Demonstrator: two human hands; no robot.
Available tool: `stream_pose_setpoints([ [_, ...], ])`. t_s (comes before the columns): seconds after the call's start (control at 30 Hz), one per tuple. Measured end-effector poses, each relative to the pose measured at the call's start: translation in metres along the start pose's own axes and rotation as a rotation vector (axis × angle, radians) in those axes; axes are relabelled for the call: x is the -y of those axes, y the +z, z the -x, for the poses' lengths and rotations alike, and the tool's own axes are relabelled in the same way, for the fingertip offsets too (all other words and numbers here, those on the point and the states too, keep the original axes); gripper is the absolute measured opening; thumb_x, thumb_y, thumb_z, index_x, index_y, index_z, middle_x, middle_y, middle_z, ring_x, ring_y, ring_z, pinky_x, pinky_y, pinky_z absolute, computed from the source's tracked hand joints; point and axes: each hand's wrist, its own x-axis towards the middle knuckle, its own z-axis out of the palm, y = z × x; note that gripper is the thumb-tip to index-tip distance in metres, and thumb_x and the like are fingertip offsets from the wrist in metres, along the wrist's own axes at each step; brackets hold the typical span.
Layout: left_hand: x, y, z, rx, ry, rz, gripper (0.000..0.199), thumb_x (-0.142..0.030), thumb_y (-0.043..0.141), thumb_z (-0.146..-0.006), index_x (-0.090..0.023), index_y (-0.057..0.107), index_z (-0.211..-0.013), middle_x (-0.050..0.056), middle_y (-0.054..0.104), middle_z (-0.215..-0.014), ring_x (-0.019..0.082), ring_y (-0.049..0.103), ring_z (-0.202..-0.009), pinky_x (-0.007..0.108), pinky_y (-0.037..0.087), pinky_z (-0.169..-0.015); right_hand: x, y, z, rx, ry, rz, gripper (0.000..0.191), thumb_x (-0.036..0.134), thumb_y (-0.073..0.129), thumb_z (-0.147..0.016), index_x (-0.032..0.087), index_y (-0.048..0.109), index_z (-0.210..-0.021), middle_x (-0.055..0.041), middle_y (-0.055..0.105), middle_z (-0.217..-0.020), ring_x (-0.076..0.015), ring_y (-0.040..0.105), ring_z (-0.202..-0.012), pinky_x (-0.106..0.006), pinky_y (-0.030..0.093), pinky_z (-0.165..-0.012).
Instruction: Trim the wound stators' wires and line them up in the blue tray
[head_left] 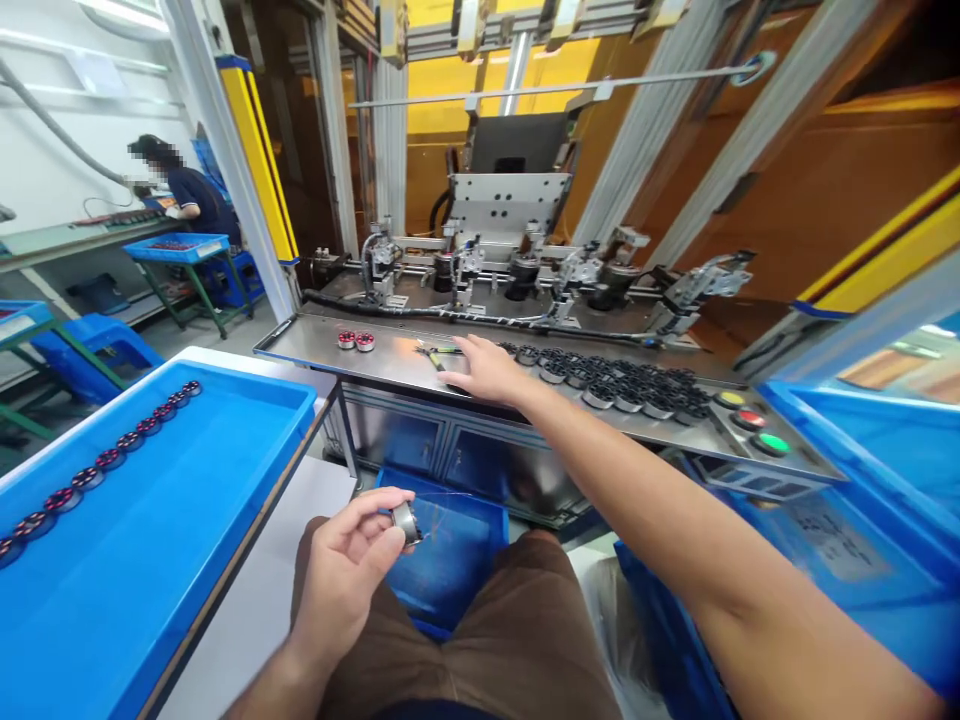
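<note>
My left hand (352, 545) is closed on a small motor stator (406, 522), a round silver and black part. Thin wires trail from it above my lap. Stretched out over the machine's metal ledge, my right hand (487, 370) has its thumb and fingers apart. Just left of its fingertips lie pliers (433, 358) with yellow-green and black handles; whether the hand touches them I cannot tell. Right of this hand, many black and silver stators (615, 380) are heaped along the ledge. Two red-topped stators (356, 341) sit farther left.
A blue tray (247, 470) at left holds a row of wound stators (110, 459). Below the ledge, a blue bin (450, 560) stands between my knees. Push buttons (750, 418) are at the ledge's right end. Machine fixtures (525, 275) rise behind. A co-worker (196, 195) sits far left.
</note>
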Motion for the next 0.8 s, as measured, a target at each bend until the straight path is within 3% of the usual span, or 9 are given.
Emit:
stream_pose_setpoints([
  [0.17, 0.000, -0.003, 0.007, -0.085, 0.052, -0.012, 0.016, -0.028, 0.071, -0.086, -0.020, 0.073, -0.100, 0.011, 0.072, -0.115, 0.023, 0.069, -0.103, 0.028, 0.060, -0.073, 0.000, 0.019, 0.000, 0.090, -0.017, 0.038, 0.056, 0.047, 0.056, -0.093, 0.010, 0.054, -0.135, -0.0248, 0.062, -0.125, -0.0371, 0.058, -0.117, -0.047, 0.043, -0.100],
  [0.37, 0.002, 0.002, 0.005, -0.097, 0.071, -0.019, 0.013, -0.025, 0.070, -0.087, -0.019, 0.074, -0.098, 0.010, 0.073, -0.110, 0.022, 0.069, -0.102, 0.029, 0.059, -0.078, -0.005, 0.014, 0.001, 0.055, -0.052, -0.036, 0.041, 0.031, 0.054, -0.092, 0.007, 0.061, -0.125, -0.0238, 0.062, -0.119, -0.0360, 0.057, -0.113, -0.046, 0.041, -0.102],
  [0.5, -0.001, 0.009, 0.007, -0.092, 0.062, -0.053, 0.011, -0.025, 0.071, -0.086, -0.019, 0.074, -0.095, 0.010, 0.074, -0.108, 0.022, 0.068, -0.103, 0.027, 0.059, -0.075, -0.004, 0.005, 0.013, -0.017, -0.019, -0.179, 0.040, 0.031, 0.046, -0.093, 0.008, 0.061, -0.122, -0.0223, 0.064, -0.116, -0.0340, 0.059, -0.110, -0.045, 0.046, -0.098],
  [0.57, -0.003, 0.011, 0.008, -0.095, 0.031, -0.043, 0.012, -0.026, 0.072, -0.086, -0.019, 0.075, -0.095, 0.009, 0.074, -0.108, 0.020, 0.069, -0.098, 0.025, 0.059, -0.073, 0.002, -0.001, 0.035, -0.062, 0.002, -0.273, 0.047, 0.033, 0.030, -0.099, 0.009, 0.053, -0.131, -0.0206, 0.063, -0.117, -0.0294, 0.062, -0.104, -0.042, 0.051, -0.089],
  [0.63, -0.004, 0.013, 0.009, -0.091, -0.025, -0.014, 0.016, -0.027, 0.072, -0.086, -0.019, 0.075, -0.100, 0.008, 0.074, -0.106, 0.016, 0.069, -0.087, 0.024, 0.059, -0.072, 0.011, -0.005, 0.070, -0.114, 0.034, -0.524, 0.053, 0.035, 0.013, -0.102, 0.013, 0.043, -0.139, -0.0181, 0.063, -0.119, -0.0236, 0.066, -0.090, -0.037, 0.055, -0.075],
  [0.73, -0.005, 0.015, 0.008, -0.036, -0.099, 0.042, 0.024, -0.028, 0.073, -0.086, -0.020, 0.074, -0.109, 0.007, 0.075, -0.104, 0.013, 0.069, -0.082, 0.023, 0.059, -0.074, 0.026, -0.003, 0.145, -0.141, 0.110, -1.309, 0.047, 0.048, 0.026, -0.101, 0.022, 0.049, -0.134, -0.0137, 0.065, -0.115, -0.0206, 0.064, -0.075, -0.035, 0.054, -0.063],
  [0.8, -0.005, 0.018, 0.007, 0.019, -0.124, 0.075, 0.028, -0.026, 0.076, -0.084, -0.022, 0.073, -0.112, 0.006, 0.076, -0.104, 0.014, 0.069, -0.087, 0.024, 0.059, -0.079, 0.037, 0.005, 0.200, -0.054, 0.133, -1.549, 0.050, 0.054, 0.041, -0.098, 0.023, 0.051, -0.135, -0.0136, 0.064, -0.116, -0.0221, 0.065, -0.082, -0.037, 0.056, -0.069],
])
